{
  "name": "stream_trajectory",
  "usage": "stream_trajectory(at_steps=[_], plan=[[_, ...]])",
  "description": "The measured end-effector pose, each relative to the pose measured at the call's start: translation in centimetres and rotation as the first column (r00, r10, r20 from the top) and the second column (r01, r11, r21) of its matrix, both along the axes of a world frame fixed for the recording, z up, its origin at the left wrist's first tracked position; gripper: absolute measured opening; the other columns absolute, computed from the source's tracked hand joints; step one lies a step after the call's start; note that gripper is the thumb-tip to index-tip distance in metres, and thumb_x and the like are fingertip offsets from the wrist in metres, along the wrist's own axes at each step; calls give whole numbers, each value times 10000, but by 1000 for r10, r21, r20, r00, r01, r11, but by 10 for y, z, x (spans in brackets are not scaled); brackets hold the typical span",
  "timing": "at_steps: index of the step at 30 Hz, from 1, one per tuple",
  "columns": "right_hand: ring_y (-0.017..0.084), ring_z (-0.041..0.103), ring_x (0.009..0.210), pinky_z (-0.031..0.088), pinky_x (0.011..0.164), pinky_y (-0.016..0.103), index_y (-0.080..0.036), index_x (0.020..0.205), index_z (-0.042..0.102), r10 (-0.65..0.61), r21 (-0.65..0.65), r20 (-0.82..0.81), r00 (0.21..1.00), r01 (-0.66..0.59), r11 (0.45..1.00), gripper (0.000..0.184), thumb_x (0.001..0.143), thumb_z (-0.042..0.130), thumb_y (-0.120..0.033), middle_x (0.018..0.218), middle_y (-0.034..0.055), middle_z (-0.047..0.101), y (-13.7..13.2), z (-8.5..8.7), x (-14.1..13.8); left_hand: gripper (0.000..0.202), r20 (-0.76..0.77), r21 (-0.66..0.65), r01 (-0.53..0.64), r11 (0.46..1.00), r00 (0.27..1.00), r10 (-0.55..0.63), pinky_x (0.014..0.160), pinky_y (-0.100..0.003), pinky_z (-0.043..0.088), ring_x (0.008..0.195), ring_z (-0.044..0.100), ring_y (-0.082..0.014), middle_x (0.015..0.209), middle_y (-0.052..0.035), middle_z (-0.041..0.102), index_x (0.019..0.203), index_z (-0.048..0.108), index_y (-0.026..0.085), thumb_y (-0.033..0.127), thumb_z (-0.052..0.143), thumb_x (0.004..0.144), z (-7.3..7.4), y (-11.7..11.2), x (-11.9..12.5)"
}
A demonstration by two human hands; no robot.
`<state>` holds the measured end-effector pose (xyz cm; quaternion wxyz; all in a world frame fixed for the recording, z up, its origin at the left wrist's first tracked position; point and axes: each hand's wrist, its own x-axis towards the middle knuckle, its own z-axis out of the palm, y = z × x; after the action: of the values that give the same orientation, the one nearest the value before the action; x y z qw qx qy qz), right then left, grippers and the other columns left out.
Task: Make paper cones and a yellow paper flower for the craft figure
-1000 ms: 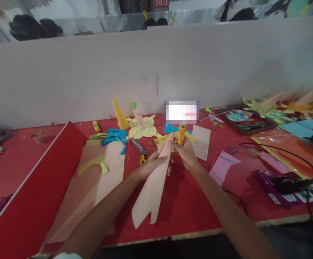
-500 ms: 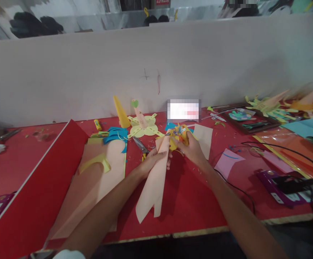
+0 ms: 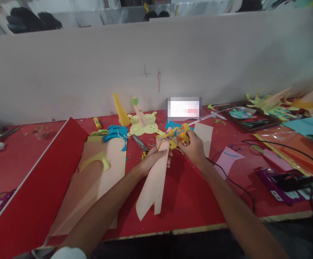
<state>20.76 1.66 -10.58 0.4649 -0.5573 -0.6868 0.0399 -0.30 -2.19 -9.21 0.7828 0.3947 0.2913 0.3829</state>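
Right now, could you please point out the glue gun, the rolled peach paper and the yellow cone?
Glue gun (image 3: 182, 133): head view, yellow body.
Rolled peach paper (image 3: 154, 180): head view, middle.
Yellow cone (image 3: 121, 110): head view, side.

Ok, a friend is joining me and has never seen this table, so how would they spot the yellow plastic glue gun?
On the red tabletop, find the rolled pale-peach paper held in the left hand. The yellow plastic glue gun is in the right hand, beside the paper's far end. Unlike the tall yellow cone farther back, it is handheld and has a pointed nozzle.
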Motion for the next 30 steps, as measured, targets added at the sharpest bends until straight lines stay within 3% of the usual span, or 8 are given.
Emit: stream_trajectory(at_steps=[4,9,15,20,23,27,30], plan=[[243,612,796,488,715,344,-254,904,536,18,-3,0,1000,-18,1000,170,866,658,-366,888,61,661,0,-1,0,373,10,-12,-34,999,999,34,584,-284,533,632,641,-169,778,-76,686,1008,692,133,404,834,793,1,-1,1],[238,605,804,480,725,337,-250,906,535,33,11,-2,999,-33,999,120,870,629,-315,897,61,655,0,2,0,354,-24,9,5,1000,1000,-4,580,-262,519,623,639,-166,703,-85,666,920,699,109,440,793,835,1,-1,1],[236,609,816,478,732,330,-244,918,547,75,10,5,997,-75,997,96,851,616,-251,921,66,659,-3,5,0,415,30,-23,-50,998,998,51,563,-284,542,618,638,-153,868,-66,691,1019,652,146,391,861,757,7,-1,4],[238,613,813,474,729,329,-248,924,548,73,32,23,997,-73,997,80,857,589,-230,909,60,660,-1,3,2,396,22,-14,-25,1000,999,25,574,-276,540,637,639,-157,826,-66,685,1034,656,140,404,833,797,3,0,2],[250,620,813,470,716,336,-250,921,529,23,71,43,999,-26,997,77,887,586,-289,893,60,656,1,0,2,382,2,-3,-13,1000,1000,13,589,-272,539,639,640,-159,770,-66,680,997,672,131,425,825,807,-1,2,0],[267,624,793,442,664,337,-249,967,515,-95,55,79,992,90,994,281,899,650,-485,903,64,660,3,0,6,369,-17,-11,1,1000,1000,-1,604,-266,545,638,648,-158,745,-76,684,949,690,119,444,811,824,-3,2,0],[276,628,781,419,630,333,-250,999,505,-158,51,95,983,153,987,377,895,655,-580,899,64,669,5,2,13,381,-23,-51,-57,997,998,55,606,-270,561,640,655,-152,796,-68,702,977,683,132,424,841,790,0,0,2]])
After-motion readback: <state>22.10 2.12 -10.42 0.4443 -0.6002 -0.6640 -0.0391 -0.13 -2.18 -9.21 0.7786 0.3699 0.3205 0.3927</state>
